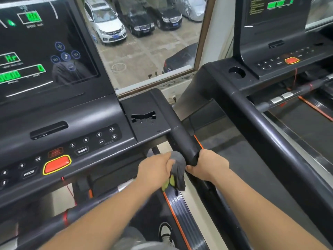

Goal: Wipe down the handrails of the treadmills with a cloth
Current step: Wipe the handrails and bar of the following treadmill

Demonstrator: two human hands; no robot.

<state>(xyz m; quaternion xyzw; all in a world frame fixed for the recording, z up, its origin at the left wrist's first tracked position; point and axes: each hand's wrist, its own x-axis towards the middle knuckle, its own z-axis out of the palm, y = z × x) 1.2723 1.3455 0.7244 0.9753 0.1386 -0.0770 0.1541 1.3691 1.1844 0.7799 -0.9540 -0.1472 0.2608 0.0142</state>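
At the left of the frame the console (pixel 54 112) fills the view, its red stop button (pixel 57 164) at lower left and its screen cut off by the top and left edges. The left forearm rises bare from the bottom edge towards the centre, wrist nearly straight. The left hand (pixel 155 170) is seen from the back, its fingers curled round a grey cloth (pixel 177 167), which it grips against the inner side of the handrail (pixel 182 139). The cloth bunches at the knuckles and hangs below them, with a yellow-green patch at its lower edge; the fingertips are hidden in its folds. Just right of it, the right hand (pixel 207 166) grasps the same black handrail, thumb underneath. Its fingers wrap over the far side, out of sight. The right forearm runs down to the lower right corner. Further right stands a second treadmill (pixel 270 134), its belt and display cut by the frame edge.
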